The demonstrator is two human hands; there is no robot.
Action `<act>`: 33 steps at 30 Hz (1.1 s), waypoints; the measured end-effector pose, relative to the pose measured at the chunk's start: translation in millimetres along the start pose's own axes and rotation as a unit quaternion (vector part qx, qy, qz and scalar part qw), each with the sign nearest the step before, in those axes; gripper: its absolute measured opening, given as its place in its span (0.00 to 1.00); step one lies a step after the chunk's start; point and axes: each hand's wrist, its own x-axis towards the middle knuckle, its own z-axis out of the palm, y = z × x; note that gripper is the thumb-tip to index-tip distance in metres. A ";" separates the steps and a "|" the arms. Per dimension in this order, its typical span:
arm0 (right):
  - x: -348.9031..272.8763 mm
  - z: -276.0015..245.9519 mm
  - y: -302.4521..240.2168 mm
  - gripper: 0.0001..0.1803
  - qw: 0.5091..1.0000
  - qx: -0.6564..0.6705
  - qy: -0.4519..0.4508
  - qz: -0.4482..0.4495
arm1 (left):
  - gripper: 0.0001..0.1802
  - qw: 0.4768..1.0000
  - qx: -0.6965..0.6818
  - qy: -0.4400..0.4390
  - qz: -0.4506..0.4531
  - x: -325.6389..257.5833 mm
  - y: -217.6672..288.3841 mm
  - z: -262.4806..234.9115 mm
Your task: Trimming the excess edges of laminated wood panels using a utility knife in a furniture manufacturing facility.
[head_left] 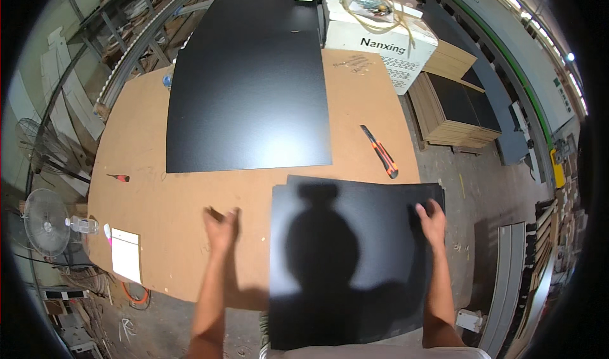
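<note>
While both hands hover apart in the head view, here's how it stands. The left hand (222, 229) is loosely spread over the brown table (184, 232), thumb away from fingers, nothing in it. The right hand (432, 222) is half open too, nothing seen pinched, above the right margin of the near black sheets (387, 251); whether it touches them, I cannot tell. Those near sheets lie between the hands and reach back toward the body.

So how far along? Partway, I'd judge: sheets are laid down flat, but the near ones sit with far corners out of line, and neither hand shows a hold on them. Evening them up looks undone; anything beyond that, the view doesn't settle.

Now the count! At least two near sheets, the full number hidden. Beyond the left hand and to its right, at least one far black sheet (254, 111). One orange-and-black knife (380, 153), lying free beyond the right hand, slightly leftward. One small red screwdriver (119, 177), out past the left hand and to its left. Left of that same hand, one white pad (125, 255), one bottle (82, 224), and one fan (47, 222) farthest out.
</note>
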 end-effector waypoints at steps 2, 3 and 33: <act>32.9 50.2 -60.4 0.35 0.992 0.095 -0.077 -0.027 | 0.22 0.984 -0.081 0.047 -0.152 66.6 38.4 3.1; 50.3 91.0 -92.3 0.35 0.978 0.150 -0.136 -0.044 | 0.13 0.973 -0.102 -0.017 -0.205 114.9 32.6 -29.1; 86.0 243.4 -311.5 0.62 0.705 0.665 -0.003 0.245 | 0.23 0.793 -0.512 0.051 -0.325 277.1 151.2 98.5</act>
